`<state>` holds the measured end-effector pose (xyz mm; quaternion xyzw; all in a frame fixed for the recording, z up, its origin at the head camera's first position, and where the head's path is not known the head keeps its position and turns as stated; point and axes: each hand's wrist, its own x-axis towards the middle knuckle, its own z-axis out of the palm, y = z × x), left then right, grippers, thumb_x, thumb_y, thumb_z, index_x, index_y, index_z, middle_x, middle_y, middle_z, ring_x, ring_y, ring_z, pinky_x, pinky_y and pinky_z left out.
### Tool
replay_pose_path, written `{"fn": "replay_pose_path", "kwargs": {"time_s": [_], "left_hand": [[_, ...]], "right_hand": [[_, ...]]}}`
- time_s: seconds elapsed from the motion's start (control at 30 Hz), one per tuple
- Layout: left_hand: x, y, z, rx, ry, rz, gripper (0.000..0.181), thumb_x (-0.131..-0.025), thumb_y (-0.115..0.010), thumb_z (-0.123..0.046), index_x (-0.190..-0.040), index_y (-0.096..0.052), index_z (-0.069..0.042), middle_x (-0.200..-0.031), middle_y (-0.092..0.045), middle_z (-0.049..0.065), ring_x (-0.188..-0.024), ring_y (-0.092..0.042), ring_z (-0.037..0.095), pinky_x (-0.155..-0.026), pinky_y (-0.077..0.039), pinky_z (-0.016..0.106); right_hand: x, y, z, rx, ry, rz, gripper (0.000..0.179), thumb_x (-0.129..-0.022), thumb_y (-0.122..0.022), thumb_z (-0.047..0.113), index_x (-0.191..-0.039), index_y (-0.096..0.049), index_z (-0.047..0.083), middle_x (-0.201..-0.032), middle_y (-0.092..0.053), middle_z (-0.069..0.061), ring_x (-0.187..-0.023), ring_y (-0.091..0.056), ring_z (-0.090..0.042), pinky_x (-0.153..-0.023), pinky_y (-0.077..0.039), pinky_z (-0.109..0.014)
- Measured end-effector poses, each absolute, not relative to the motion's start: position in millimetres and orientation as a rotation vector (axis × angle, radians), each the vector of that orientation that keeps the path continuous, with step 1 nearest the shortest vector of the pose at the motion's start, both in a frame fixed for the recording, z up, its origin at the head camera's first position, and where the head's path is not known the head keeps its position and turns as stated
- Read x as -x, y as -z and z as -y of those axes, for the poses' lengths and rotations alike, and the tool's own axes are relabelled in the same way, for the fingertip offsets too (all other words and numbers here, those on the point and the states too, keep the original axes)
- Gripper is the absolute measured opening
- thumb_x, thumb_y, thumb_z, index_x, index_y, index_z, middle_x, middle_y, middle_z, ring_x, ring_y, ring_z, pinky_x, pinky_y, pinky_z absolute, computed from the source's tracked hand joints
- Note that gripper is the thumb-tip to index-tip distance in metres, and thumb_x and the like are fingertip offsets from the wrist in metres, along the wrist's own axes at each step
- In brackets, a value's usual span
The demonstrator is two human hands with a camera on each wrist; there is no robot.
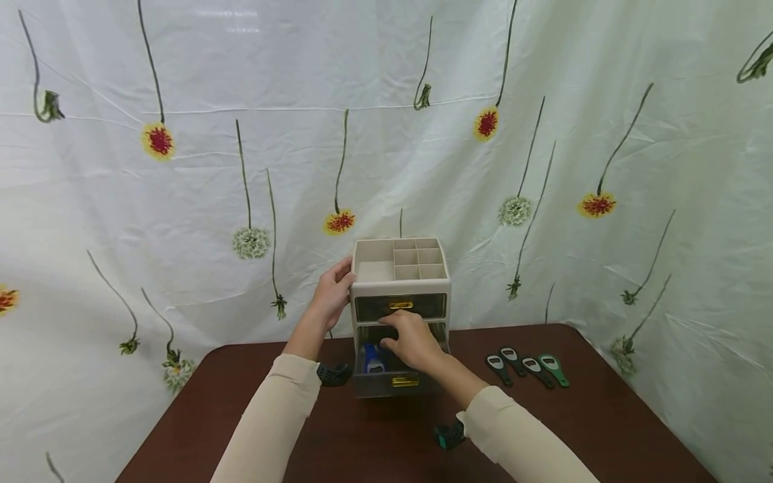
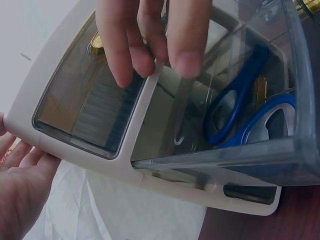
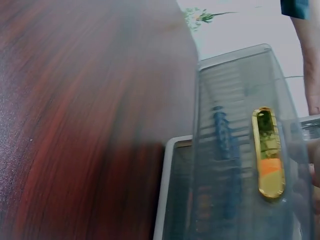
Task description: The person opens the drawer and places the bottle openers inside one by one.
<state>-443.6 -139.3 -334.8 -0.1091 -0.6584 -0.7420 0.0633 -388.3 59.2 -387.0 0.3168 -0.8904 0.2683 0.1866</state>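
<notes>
A beige desktop organizer (image 1: 400,287) stands on the table, its middle drawer (image 1: 386,384) pulled out. My left hand (image 1: 333,290) rests against the organizer's upper left side; in the left wrist view its fingers touch the casing. Over the pulled-out drawer hovers my right hand (image 1: 412,339), fingers bent downward with nothing visible between them. Inside the drawer lie blue bottle openers (image 2: 235,95) with metal heads, two of them showing in the left wrist view. The right wrist view shows the clear drawer front with its gold handle (image 3: 268,152); the right hand is mostly out of that view.
Several bottle openers (image 1: 531,367) with black or green handles lie on the dark red-brown table (image 1: 374,443), right of the organizer. The top drawer (image 1: 374,308) is closed. Divided compartments (image 1: 419,258) form the organizer's top. A flower-printed white cloth (image 1: 199,201) hangs behind.
</notes>
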Motion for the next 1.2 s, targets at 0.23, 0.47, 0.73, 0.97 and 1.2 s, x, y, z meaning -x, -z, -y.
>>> {"fn": "replay_pose_path", "kwargs": {"time_s": [0.23,0.47,0.73,0.97,1.2], "left_hand": [[443.0,335.4,138.6,0.336,2.236,1.984,0.052,-0.111,-0.042,-0.006,-0.162,-0.031,-0.004,-0.164,-0.033,0.016,-0.144,-0.039,0.034,-0.112,-0.037,0.056],[444.8,336.8,139.3,0.338,2.257,1.974,0.053,-0.111,-0.042,-0.005,-0.162,-0.03,-0.003,-0.164,-0.032,0.017,-0.145,-0.038,0.034,-0.112,-0.037,0.055],[444.0,335.4,138.3,0.347,2.268,1.962,0.053,-0.111,-0.041,-0.004,-0.163,-0.028,-0.002,-0.165,-0.03,0.018,-0.146,-0.036,0.035,-0.113,-0.036,0.055],[443.5,334.9,138.1,0.343,2.273,1.954,0.054,-0.11,-0.041,-0.003,-0.163,-0.028,-0.002,-0.165,-0.03,0.019,-0.146,-0.036,0.035,-0.113,-0.035,0.056],[442.3,334.2,138.1,0.339,2.272,1.959,0.053,-0.111,-0.041,-0.004,-0.163,-0.028,-0.002,-0.164,-0.031,0.019,-0.145,-0.037,0.034,-0.113,-0.036,0.055]], "right_hand": [[384.3,378.6,-75.7,-0.864,-0.892,2.544,0.035,-0.091,-0.081,0.012,-0.125,-0.074,0.005,-0.115,-0.073,-0.012,-0.102,-0.067,-0.029,-0.088,-0.055,-0.045],[382.9,376.9,-99.6,-0.807,-0.936,2.55,0.034,-0.09,-0.082,0.013,-0.122,-0.075,0.004,-0.111,-0.073,-0.012,-0.099,-0.067,-0.027,-0.087,-0.055,-0.044],[380.1,376.2,-124.5,-0.718,-0.997,2.611,0.036,-0.09,-0.082,0.014,-0.124,-0.074,0.005,-0.115,-0.072,-0.012,-0.103,-0.066,-0.031,-0.09,-0.054,-0.047],[379.4,374.0,-144.7,-0.666,-1.063,2.631,0.036,-0.092,-0.081,0.015,-0.126,-0.072,0.005,-0.117,-0.071,-0.011,-0.107,-0.065,-0.033,-0.09,-0.054,-0.049],[379.2,373.1,-172.3,-0.632,-1.022,2.627,0.038,-0.093,-0.08,0.016,-0.128,-0.072,0.004,-0.118,-0.071,-0.011,-0.109,-0.065,-0.034,-0.088,-0.054,-0.05]]}}
